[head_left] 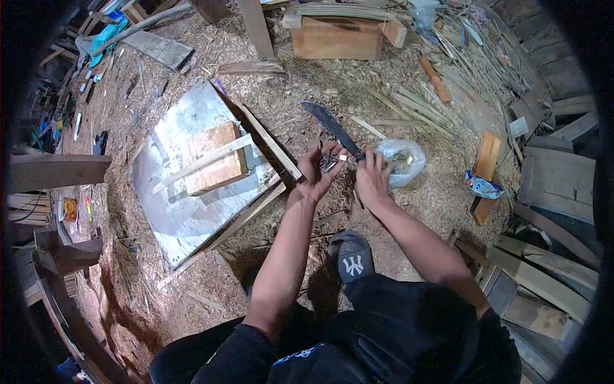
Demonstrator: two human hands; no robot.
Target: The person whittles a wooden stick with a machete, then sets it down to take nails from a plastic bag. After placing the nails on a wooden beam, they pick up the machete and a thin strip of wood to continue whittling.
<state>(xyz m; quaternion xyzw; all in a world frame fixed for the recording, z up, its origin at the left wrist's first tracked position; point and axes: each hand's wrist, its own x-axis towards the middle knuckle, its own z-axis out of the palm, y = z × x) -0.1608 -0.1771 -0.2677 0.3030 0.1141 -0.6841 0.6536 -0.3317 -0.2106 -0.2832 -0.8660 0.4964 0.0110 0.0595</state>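
Observation:
My left hand (315, 171) is palm up with its fingers curled, cradling several small dark slender pieces (328, 159) that look like nails. A small pale chip of wood (343, 157) shows by its fingertips. Close beside it, my right hand (373, 179) is closed around the handle of a machete (332, 125). The dark curved blade points away and to the left, over the sawdust. Just right of that hand lies a clear plastic bag (409, 171) with small pieces inside, too blurred to name.
A worn metal-faced board (185, 225) on the left bears a wood block (220, 171) with a thin strip (198, 165) across it. Sawdust covers the ground. A wooden box-like piece (336, 38) stands ahead. Planks (537, 275) crowd the right; a plastic packet (484, 187) rests on a board.

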